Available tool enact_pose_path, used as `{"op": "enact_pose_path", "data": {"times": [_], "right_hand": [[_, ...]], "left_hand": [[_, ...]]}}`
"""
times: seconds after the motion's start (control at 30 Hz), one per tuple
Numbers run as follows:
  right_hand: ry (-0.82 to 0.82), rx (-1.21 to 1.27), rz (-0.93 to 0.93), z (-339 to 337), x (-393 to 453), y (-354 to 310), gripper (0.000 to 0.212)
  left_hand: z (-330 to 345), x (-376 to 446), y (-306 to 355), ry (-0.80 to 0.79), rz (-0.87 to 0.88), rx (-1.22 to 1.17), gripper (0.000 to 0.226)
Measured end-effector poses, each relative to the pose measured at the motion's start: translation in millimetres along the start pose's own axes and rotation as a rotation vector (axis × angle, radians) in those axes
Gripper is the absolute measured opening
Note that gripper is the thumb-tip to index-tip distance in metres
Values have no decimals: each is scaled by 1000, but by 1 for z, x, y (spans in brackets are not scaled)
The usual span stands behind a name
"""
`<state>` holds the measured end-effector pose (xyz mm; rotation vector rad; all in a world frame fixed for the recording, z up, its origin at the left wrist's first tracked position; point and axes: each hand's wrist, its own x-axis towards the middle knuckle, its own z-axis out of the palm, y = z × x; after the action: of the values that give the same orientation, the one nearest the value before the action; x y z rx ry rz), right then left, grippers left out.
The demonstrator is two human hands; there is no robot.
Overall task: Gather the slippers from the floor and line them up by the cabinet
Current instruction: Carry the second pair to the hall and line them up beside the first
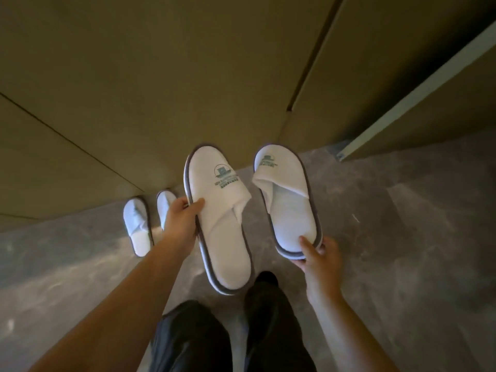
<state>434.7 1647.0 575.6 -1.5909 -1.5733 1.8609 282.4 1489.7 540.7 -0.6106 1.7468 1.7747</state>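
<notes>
A grey, marbled stone floor (402, 251) catches a dull sheen of light at lower left in a dimly lit room. Tall olive-brown cabinet panels (161, 76), split by thin dark seams, fill the upper view, while a pale edge strip (418, 98) runs diagonally along the right-hand panel.

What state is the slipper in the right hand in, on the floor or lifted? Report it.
Lifted. The right hand pinches the heel of the slipper, sole down, toe toward the cabinet, above the floor.
</notes>
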Motion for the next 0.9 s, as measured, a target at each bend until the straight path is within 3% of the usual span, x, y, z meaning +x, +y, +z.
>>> {"op": "enact_pose_path", "data": {"times": [0.27, 0.37, 0.47, 0.63, 0.8, 0.9], "right_hand": [[-118, -69, 130, 52, 173, 98, 25], [-122, 33, 206, 78, 231, 161, 21], [-108, 63, 253, 105, 289, 228, 37], [-90, 83, 217, 149, 384, 327, 40], [-54, 147, 227, 190, 460, 405, 40], [-6, -26, 175, 199, 471, 435, 43]], "left_hand": [[38, 144, -109, 152, -72, -93, 3], [37, 214, -165, 136, -77, -48, 3], [31, 282, -227, 128, -65, 5, 6], [29, 386, -310, 87, -50, 38, 10], [24, 470, -343, 5, -1, 87, 8], [18, 495, -353, -24, 32, 83, 13]]}}
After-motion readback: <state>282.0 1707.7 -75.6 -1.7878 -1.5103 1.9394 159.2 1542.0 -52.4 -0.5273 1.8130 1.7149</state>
